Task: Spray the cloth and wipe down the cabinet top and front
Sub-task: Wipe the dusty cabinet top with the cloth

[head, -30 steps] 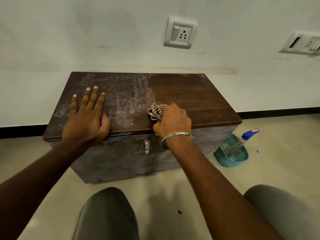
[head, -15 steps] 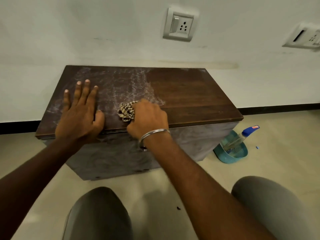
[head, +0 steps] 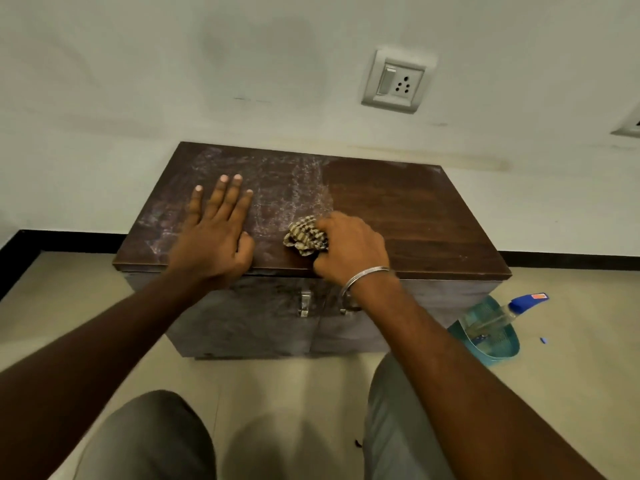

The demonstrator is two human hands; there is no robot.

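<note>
cloth (head: 305, 236) slid left, nearer L hand (head: 212, 242)

Dim, even indoor light, soft shadow on the floor (head: 277, 441), wide-angle bending at edges, slight softness throughout

Head view faces forward and down; close over the cabinet (head: 398, 209).

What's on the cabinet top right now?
Left hand lies flat on the dusty left half; right hand grips the checked cloth near the front edge. The surface beneath both hands is hidden.
</note>
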